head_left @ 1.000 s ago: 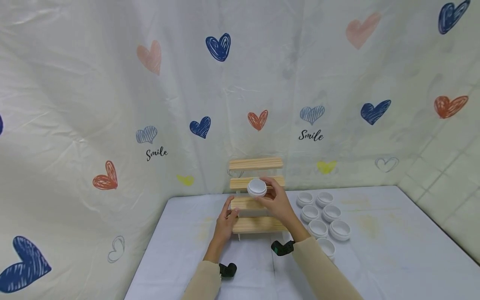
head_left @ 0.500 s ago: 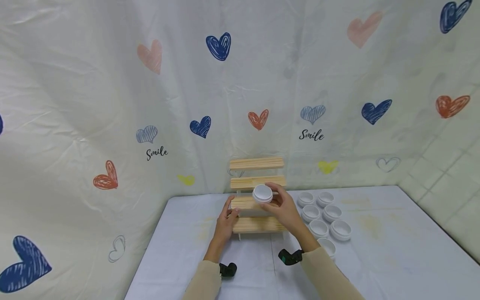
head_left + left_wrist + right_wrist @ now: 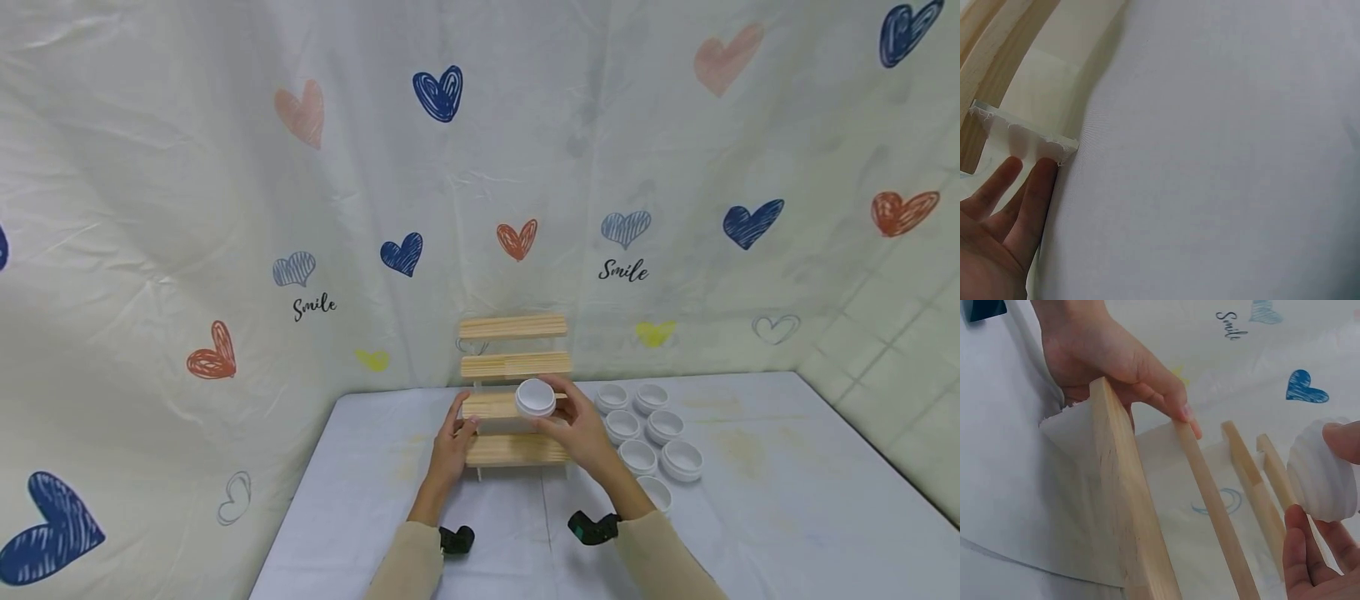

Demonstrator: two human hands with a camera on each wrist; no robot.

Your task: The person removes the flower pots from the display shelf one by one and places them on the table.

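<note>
I see the right hand pinching the white jar, now lowered beside the rack's third step; left hand, fingers seemingly straight, steadies the rack.

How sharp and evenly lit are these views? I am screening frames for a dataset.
Head view: even soft light, wide-angle bending at the edges, jar sharp. Left wrist view: mostly blank cloth, left hand soft. Right wrist view: jar and right hand slightly blurred, rack clearer.

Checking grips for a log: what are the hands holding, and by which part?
The right hand pinches a white jar by its ribbed side wall. The left hand rests on the wooden rack's left end.
</note>
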